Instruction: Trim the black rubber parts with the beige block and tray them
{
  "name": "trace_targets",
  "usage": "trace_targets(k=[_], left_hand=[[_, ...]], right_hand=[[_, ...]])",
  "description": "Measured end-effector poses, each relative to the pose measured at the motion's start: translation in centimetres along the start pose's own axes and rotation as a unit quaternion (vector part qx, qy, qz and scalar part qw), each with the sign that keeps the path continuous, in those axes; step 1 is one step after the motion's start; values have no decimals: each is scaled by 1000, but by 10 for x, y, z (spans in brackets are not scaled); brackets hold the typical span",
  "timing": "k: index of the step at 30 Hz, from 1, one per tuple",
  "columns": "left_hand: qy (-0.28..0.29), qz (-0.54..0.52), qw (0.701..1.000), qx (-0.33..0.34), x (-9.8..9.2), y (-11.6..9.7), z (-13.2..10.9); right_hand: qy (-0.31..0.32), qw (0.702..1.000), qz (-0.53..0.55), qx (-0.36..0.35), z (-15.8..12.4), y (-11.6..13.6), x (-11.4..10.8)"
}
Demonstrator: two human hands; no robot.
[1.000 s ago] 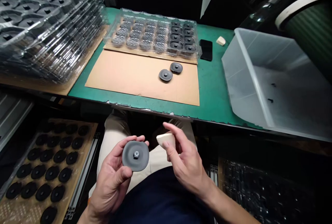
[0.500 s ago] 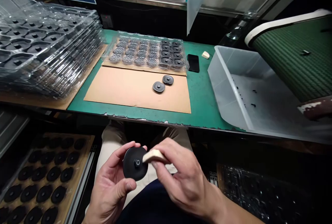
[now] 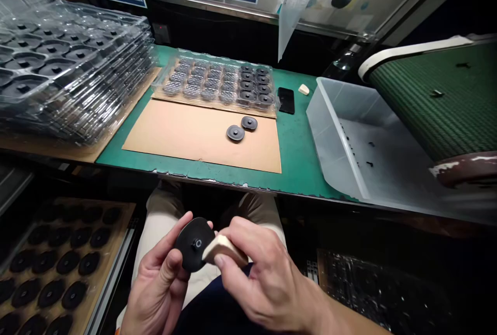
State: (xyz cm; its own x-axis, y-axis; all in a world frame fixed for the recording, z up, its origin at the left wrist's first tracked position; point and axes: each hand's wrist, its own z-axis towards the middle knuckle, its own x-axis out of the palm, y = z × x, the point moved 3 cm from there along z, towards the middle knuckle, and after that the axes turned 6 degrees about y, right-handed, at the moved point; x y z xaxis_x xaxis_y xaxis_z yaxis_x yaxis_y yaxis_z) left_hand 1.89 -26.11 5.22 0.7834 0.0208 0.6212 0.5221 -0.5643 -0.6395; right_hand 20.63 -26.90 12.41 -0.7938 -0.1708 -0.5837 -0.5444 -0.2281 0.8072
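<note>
Black disc (image 3: 189, 253) with a short central post is turned more on edge than a second ago, when it faced up flat and the cream block (image 3: 225, 251) hung well apart from it; now the block's tip overlaps the disc's lower right rim, having shifted down from beside the post half a second back. Two similar discs (image 3: 235, 133) lie where they did on the cardboard sheet (image 3: 182, 135) on the green desk (image 3: 301, 159). Whether the block actually presses on the rim is hard to make out, the disc's underside is hidden, and some fingers behind it show only as tips. Below the desk, the tray of discs (image 3: 100, 273) at lower left is cut off by the frame, and the lower right one is too dark to read. The disc sits at the fingers of the left hand (image 3: 161, 275), half curled around its edge with the thumb at the near side; the right hand (image 3: 267, 273), closed in a pinch, grips the block just to the disc's right.
</note>
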Motion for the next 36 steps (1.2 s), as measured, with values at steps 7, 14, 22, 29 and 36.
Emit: trace_targets(k=[7, 14, 22, 29, 36], left_hand=[[-6, -16, 1000, 2, 3, -1, 1], [-9, -23, 1000, -13, 3, 3, 4], [52, -12, 996, -73, 4, 4, 4], [50, 5, 997, -63, 3, 1, 9], [58, 12, 996, -72, 4, -1, 9]], right_hand=[[11, 1000, -16, 3, 1, 1, 2], [-35, 997, -68, -11, 1, -2, 2], [-25, 993, -109, -33, 0, -2, 5], [-5, 998, -61, 4, -3, -8, 8], [-23, 994, -79, -73, 3, -4, 7]])
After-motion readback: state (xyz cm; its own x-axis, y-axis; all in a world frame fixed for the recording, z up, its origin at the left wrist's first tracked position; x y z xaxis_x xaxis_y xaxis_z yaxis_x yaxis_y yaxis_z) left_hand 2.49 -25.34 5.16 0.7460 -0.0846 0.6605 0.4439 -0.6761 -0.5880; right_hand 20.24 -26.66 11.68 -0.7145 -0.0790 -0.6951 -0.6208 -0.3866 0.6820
